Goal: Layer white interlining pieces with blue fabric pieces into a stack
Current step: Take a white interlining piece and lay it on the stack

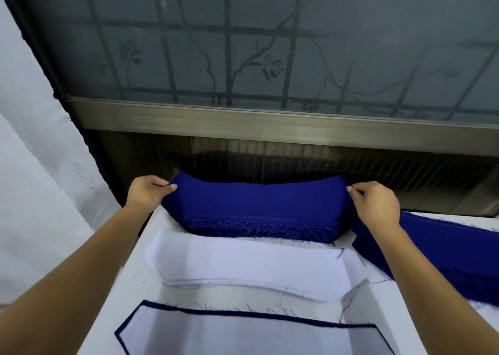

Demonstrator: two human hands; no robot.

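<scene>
Blue fabric piece (pixel 259 196) pinched at both short ends: left hand (pixel 147 192) on the left tip, right hand (pixel 375 203) on the right tip, hands well apart. It sits atop the blue pile (pixel 259 229) at the far table edge. Judged light, limp and fray-prone, so end grips suit it. Long axis runs left–right. White interlining pile (pixel 251 262) lies just nearer.

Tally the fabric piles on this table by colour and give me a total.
Blue: 2, the blue stack, whose top blue piece the left hand and right hand pinch, and the blue pile at right.
White: 1, the white interlining pile.
White over blue: 1, the layered stack.
Total: 4.
</scene>
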